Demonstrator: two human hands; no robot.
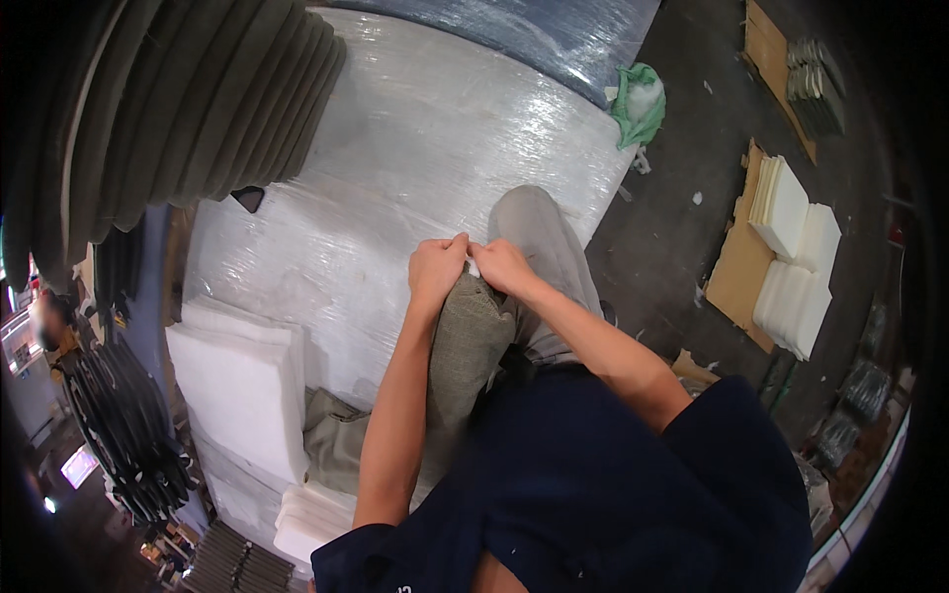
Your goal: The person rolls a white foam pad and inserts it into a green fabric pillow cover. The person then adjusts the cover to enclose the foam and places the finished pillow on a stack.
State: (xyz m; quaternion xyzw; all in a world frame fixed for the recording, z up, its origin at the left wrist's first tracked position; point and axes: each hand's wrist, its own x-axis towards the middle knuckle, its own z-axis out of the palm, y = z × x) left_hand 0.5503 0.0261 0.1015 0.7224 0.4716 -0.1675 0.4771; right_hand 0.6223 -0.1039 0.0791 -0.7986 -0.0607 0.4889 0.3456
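Observation:
My left hand (436,269) and my right hand (500,266) meet close together in the middle, both closed with fingers pinching the far edge of an olive-grey fabric cover (459,331). A small white piece (474,268) pokes out between them, perhaps padding. The cover hangs from the pinch back toward my body, lying beside my grey-trousered leg (534,232). More olive-grey fabric (334,440) lies to the left of my left forearm. My fingertips are partly hidden, so the exact grip does not show.
Under my hands spreads a plastic-wrapped surface (395,148). White padding sheets (237,385) are stacked at left. A row of grey padded pieces (227,89) looms at upper left. A green bag (641,104) sits at the far right corner. White pads (791,262) rest on cardboard on the floor.

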